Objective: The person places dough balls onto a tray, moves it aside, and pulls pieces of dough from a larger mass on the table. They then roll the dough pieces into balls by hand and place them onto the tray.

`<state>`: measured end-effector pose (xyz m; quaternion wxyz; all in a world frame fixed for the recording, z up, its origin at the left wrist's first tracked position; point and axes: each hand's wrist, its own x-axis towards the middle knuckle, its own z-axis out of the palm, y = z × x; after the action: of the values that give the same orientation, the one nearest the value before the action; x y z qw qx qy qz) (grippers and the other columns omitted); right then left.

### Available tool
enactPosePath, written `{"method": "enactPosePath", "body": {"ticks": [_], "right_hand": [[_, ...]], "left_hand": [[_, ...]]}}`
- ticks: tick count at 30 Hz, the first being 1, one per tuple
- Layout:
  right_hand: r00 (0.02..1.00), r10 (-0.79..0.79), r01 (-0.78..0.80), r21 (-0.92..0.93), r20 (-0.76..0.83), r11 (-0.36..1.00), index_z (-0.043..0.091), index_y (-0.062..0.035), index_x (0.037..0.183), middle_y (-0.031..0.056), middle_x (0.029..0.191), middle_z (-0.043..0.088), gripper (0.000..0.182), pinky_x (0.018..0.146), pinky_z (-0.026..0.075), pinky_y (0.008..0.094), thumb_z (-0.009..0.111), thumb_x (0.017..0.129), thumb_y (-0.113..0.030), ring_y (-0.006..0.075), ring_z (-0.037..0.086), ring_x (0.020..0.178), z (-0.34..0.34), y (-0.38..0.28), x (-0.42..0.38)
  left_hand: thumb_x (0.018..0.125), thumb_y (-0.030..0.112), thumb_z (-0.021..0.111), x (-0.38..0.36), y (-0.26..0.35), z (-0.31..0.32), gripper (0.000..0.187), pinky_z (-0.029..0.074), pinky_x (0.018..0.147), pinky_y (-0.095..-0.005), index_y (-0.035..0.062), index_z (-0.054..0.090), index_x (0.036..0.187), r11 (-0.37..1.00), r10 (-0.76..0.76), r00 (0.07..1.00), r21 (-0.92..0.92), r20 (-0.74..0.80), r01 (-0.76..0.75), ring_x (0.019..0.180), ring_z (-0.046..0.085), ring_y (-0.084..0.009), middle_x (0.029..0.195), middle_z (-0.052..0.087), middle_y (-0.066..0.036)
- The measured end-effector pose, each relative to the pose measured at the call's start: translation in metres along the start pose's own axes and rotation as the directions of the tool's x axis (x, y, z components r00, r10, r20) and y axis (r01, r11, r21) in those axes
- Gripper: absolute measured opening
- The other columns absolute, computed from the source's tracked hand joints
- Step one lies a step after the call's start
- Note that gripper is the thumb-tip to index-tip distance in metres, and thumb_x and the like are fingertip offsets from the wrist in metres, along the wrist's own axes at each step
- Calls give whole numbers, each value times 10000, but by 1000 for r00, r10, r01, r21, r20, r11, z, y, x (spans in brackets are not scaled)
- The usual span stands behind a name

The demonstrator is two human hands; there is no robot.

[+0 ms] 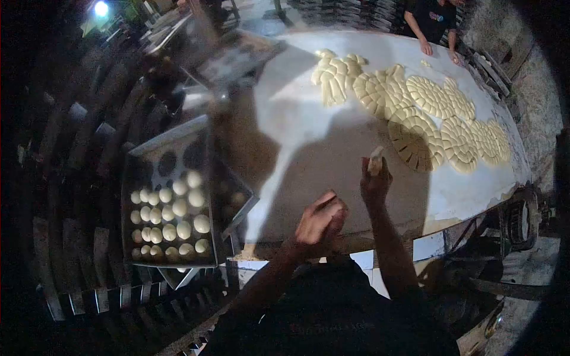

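My right hand [375, 181] is raised over the shaded near part of the table, its fingers closed round a small pale piece of dough [376, 159] that sticks out at the top. To its left and nearer my body, my left hand [323, 218] is curled and slightly blurred. What lies inside its fingers, if anything, is hidden. Beyond my right hand, flattened dough pieces lie in round, overlapping clusters [430, 97] on the pale tabletop [297, 118]. The closest cluster [409, 145] falls partly in shadow.
On the left stands a dark tray [215, 237] with rows of round dough balls [169, 231], beside stacked racks [89, 237]. At the far right end, a person [436, 21] rests both hands near the table edge. A metal frame [522, 219] sits by the right corner.
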<state>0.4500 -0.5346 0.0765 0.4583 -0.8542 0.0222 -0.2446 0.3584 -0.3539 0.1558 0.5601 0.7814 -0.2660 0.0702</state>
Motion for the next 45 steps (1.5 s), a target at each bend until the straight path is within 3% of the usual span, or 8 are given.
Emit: {"method": "enactPosePath", "body": {"ticks": [3,5,14,21,27,29,39,45], "right_hand": [[963,-11,89,-280,270,956,514,19,960,194,881,586,261,731,464,420,609,849,-197,305,598,845,17,87,12],[936,38,59,-261,350,964,505,28,974,228,958,559,283,776,440,449,568,862,-225,344,568,914,8,99,13],[639,-381,678,-256,668,689,560,-12,922,227,982,507,262,961,304,513,571,783,-233,366,477,976,-113,194,-44],[757,-218,493,-319,616,810,579,11,977,231,1021,521,348,1027,248,547,566,779,-275,380,477,1029,-26,164,-45],[238,-45,730,-148,970,668,551,71,1000,290,1092,509,369,1033,225,588,529,808,-243,450,437,1092,-75,205,-26],[736,-193,436,-236,649,868,538,92,969,313,1057,505,364,1012,249,603,527,809,-236,491,436,1057,-56,185,21],[609,-450,640,-69,653,766,510,54,858,260,917,480,259,979,260,618,540,800,-196,458,451,977,-72,217,-7],[942,-44,168,-354,333,920,519,37,946,243,943,481,334,937,275,594,566,787,-253,460,445,984,9,186,37]], "left_hand": [[884,158,487,-3,-56,28,160,447,720,-459,5,528,865,850,404,897,435,-180,-295,783,549,-369,809,546,-166],[873,158,505,-4,-101,42,164,469,763,-434,7,566,890,907,-125,970,372,-210,198,803,565,-358,844,580,-167],[786,203,582,-83,-163,16,128,389,824,-474,90,609,841,399,-138,990,915,-1,57,905,533,-284,919,589,-79],[795,232,592,-29,-169,117,162,387,836,-456,97,613,883,600,-416,901,708,-121,372,918,546,-296,953,603,-81],[812,217,599,-87,-165,56,197,419,859,-442,130,604,989,415,-479,864,907,153,69,948,558,-246,927,596,-68],[725,184,636,-38,-171,34,247,421,842,-422,130,605,963,447,-278,938,836,-208,318,929,556,-250,879,595,-60],[779,190,554,-98,-176,55,171,402,874,-428,102,597,919,543,-372,928,816,22,199,904,569,-258,906,611,-70],[759,133,553,-24,-222,35,218,411,802,-430,88,614,963,728,-123,901,580,-416,366,923,542,-304,998,608,-77]]}}
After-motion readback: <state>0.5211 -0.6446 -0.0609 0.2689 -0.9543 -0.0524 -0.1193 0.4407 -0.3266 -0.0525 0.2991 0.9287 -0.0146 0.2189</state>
